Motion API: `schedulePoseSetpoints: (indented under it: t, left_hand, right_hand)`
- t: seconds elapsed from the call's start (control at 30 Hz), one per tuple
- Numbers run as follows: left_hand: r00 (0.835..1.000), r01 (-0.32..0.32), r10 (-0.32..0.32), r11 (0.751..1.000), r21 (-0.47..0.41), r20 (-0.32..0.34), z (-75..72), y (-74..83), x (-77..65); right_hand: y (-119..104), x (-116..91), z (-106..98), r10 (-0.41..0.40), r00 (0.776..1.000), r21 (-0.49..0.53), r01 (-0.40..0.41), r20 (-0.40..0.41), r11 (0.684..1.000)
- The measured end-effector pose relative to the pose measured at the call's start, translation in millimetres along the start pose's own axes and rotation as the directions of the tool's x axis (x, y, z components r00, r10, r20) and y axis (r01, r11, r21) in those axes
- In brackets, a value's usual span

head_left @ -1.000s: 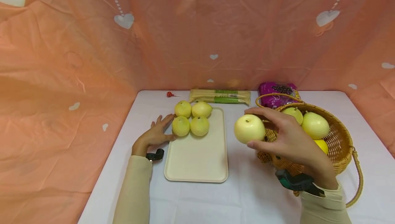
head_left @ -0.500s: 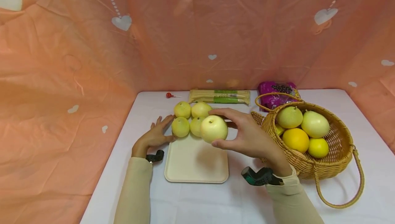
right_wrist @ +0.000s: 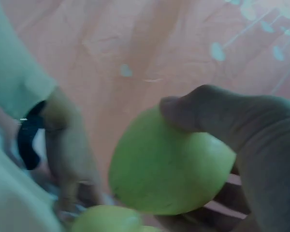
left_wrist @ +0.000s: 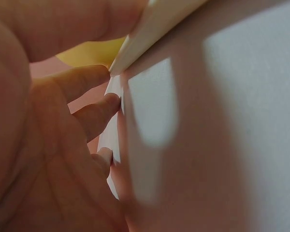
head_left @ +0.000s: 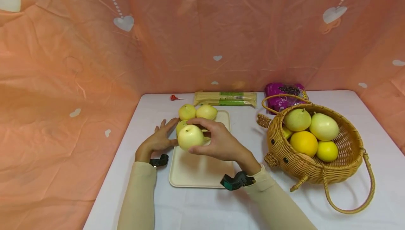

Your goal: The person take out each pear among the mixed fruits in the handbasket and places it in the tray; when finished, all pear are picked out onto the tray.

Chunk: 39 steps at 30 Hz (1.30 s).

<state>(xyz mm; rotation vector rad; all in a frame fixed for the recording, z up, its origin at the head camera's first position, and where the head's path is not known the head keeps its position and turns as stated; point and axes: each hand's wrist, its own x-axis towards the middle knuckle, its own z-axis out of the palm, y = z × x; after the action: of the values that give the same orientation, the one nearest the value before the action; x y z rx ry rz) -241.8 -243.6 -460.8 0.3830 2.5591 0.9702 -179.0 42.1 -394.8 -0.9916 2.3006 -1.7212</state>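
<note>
In the head view my right hand [head_left: 223, 142] grips a smooth, pale yellow apple [head_left: 190, 137], thumb on the near side and fingers on the far side. The apple is held above the beige tray [head_left: 202, 175]. Pale yellow-green round fruits [head_left: 187, 112] lie at the tray's far left; the apple and hand partly hide them. My left hand [head_left: 159, 138] rests against the tray's left edge, fingers spread. In the left wrist view its fingertips [left_wrist: 113, 101] touch the tray's rim. The right wrist view shows the gripped apple [right_wrist: 169, 169] close to another fruit [right_wrist: 106, 220] below.
At the right stands a wicker basket [head_left: 316, 173] with raised handles, holding a yellow-orange fruit [head_left: 303, 143] and several yellow-green ones. Along the back lie a red lollipop [head_left: 173, 97], a long green-labelled packet [head_left: 225, 98] and a purple bag [head_left: 281, 93].
My right hand has carried the apple leftward from beside the basket to over the tray's left part, in front of the other fruits. My left hand has stayed at the tray's edge.
</note>
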Motion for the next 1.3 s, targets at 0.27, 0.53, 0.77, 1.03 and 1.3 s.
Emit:
schedulePoseSetpoints:
  t: [0.27, 0.53, 0.77, 1.03, 1.3]
  left_hand:
    - [1.0, -0.009, 0.009, 0.999, 0.033, -0.001, 0.5, -1.5, 1.8]
    - [1.0, 0.004, -0.004, 1.0, 0.015, 0.003, -0.4, -2.0, 2.5]
    - [1.0, -0.018, 0.018, 1.0, 0.025, -0.009, -0.3, -1.9, 1.3]
    - [1.0, -0.015, 0.015, 1.0, 0.026, -0.007, -0.2, -1.9, 0.1]
    - [1.0, -0.017, 0.017, 1.0, 0.002, -0.016, 1.4, -2.8, -0.9]
  right_hand:
    - [22.1, 5.2, 27.4, 0.015, 1.0, 0.052, -0.016, 0.022, 0.999]
    - [42.5, 5.1, 44.2, 0.025, 0.998, -0.087, -0.019, 0.06, 0.996]
    - [52.4, 5.5, 54.3, -0.016, 0.996, -0.24, 0.038, 0.092, 0.97]
    - [52.6, 4.6, 58.8, -0.008, 0.993, -0.293, 0.043, 0.12, 0.955]
    - [50.8, 5.2, 60.5, -0.011, 0.994, -0.359, 0.05, 0.11, 0.932]
